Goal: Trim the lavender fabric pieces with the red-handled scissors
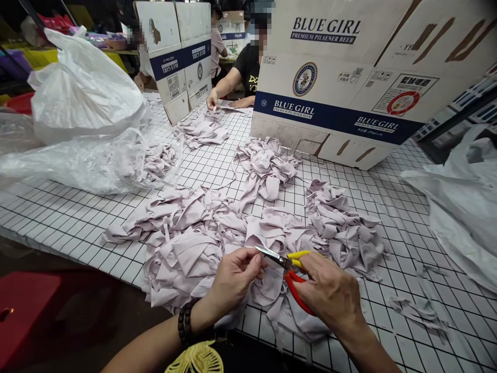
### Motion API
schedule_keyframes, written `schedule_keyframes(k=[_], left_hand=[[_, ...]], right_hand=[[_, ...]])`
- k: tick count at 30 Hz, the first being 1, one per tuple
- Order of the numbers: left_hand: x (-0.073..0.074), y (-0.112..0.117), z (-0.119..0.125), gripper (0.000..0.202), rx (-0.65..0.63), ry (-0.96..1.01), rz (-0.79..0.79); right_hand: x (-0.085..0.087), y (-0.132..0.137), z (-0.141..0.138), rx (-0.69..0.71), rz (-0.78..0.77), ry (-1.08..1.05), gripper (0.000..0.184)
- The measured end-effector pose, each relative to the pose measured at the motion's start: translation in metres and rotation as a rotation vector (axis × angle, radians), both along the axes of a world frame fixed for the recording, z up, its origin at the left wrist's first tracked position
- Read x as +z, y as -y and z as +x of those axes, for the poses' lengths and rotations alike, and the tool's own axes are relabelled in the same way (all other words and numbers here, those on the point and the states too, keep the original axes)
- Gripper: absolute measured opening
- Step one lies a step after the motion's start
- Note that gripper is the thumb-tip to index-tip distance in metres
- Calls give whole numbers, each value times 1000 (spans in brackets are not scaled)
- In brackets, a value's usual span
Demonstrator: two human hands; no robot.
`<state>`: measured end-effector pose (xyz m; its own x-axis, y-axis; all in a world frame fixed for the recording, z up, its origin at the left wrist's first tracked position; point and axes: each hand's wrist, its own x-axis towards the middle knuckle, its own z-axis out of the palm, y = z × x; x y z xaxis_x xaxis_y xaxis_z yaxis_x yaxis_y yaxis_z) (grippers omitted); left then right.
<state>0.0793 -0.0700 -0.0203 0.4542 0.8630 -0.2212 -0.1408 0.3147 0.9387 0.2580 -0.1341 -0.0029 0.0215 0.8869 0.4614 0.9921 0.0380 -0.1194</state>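
My right hand [330,290] is wrapped round a pair of scissors [288,262] with one yellow and one red handle. Their blades point left and reach the fingertips of my left hand [237,277]. Those left fingers pinch a pale lilac fabric piece [267,285], part of which hangs below toward the table edge. Beneath and behind both hands lies a heap of crumpled lilac fabric pieces [186,254]. A further pile of the same fabric [345,228] rests just beyond my right hand.
Upright flattened beer cartons [330,77] stand across the grid-patterned table [97,228]. White plastic bags [93,98] sit at the left, with another bag [466,197] at the right. Small fabric scraps [419,311] lie right. A co-worker [243,72] sits opposite. A red stool [31,311] is lower left.
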Motion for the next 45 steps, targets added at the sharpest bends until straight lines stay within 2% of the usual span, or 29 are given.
schedule_keyframes(k=[3,7,10,13,17,21,24,27,31,34,36,40,42,45], left_hand=[[0,0,1,40,15,15,-46],[1,-2,1,44,32,45,-99],[3,-3,1,43,33,81,-129],[2,-4,3,44,30,146,-204],[0,-4,6,47,12,256,-368],[2,-2,8,46,-17,280,-466],[4,0,9,44,-40,273,-469],[2,1,7,42,-50,257,-446],[-3,1,5,43,-63,225,-438],[-4,1,3,44,-79,220,-463],[-3,1,1,45,-94,219,-472],[-2,-2,-4,46,-127,204,-473],[-4,-3,-8,45,-158,152,-437],[-9,-4,-16,43,-179,11,-264]], right_hand=[[-1,-2,3,27,-75,-191,28],[3,-4,9,-9,-346,-712,34],[6,-2,8,-23,-507,-864,30],[-1,3,3,-59,-491,-913,32],[-15,2,-5,-107,-360,-1254,33],[-16,-10,-16,-66,-315,-1492,39],[-13,-22,-22,4,-313,-1535,37],[-12,-29,-26,78,-376,-1498,28],[-15,-31,-24,99,-430,-1422,27],[-19,-32,-19,104,-372,-1401,25],[-23,-34,-15,165,-342,-1383,25],[-27,-43,-11,346,-509,-1353,25],[-25,-48,-10,365,-555,-1333,20],[-17,-54,-8,373,-586,-1318,14]])
